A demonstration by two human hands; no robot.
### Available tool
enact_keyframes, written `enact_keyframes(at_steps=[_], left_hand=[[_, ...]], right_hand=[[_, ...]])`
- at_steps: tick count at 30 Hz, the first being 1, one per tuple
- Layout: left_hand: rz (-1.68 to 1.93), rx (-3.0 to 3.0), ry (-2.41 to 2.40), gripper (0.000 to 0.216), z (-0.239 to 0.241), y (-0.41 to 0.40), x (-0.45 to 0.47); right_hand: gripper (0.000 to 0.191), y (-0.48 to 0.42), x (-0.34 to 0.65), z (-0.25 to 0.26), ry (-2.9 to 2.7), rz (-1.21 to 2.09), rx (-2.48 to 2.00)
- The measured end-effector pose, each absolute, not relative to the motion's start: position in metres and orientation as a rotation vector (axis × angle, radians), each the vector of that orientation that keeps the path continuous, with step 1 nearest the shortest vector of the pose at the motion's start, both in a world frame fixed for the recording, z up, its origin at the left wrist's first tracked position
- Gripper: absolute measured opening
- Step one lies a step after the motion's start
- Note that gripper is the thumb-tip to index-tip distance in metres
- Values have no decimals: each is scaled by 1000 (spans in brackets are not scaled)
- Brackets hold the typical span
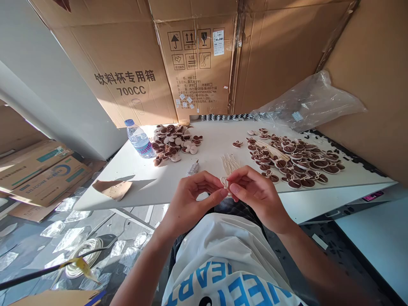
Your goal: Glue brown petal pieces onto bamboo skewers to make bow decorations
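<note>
My left hand (pixel 191 196) and my right hand (pixel 255 191) meet just above the near edge of the white table (pixel 153 178). Both pinch a thin cream cord (pixel 225 182) that forms a small loop between the fingertips. A bundle of cut cream cords (pixel 230 162) lies on the table just beyond my hands. A heap of brown and cream bow-shaped pieces (pixel 174 144) sits at the back left. A wider spread of similar brown pieces (pixel 293 159), some with cord bows on them, covers the right side.
A water bottle (pixel 138 139) stands left of the heap. A small grey tool (pixel 192 168) lies near my left hand. Large cardboard boxes (pixel 197 59) wall the back and right. A clear plastic bag (pixel 306 104) lies at the back right. Boxes and plastic wrappers litter the floor (pixel 47 238) at left.
</note>
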State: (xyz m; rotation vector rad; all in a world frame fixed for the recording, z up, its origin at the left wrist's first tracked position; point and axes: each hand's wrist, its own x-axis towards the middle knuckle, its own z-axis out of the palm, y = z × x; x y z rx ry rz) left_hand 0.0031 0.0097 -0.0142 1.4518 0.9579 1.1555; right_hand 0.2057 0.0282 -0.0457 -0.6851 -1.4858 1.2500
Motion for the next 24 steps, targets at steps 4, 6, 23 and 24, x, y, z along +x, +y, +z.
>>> enact_keyframes(at_steps=[4, 6, 23, 24], left_hand=[[1182, 1429, 989, 22, -15, 10, 3], [1193, 1429, 977, 23, -16, 10, 2], [1260, 1977, 1175, 12, -15, 7, -2], [1261, 1990, 1187, 10, -15, 7, -1]], right_hand=[[18, 27, 207, -45, -1526, 1178, -690], [15, 26, 206, -45, -1579, 1129, -677], [18, 34, 209, -42, -1908, 387, -564], [19, 35, 209, -42, -1928, 323, -541]])
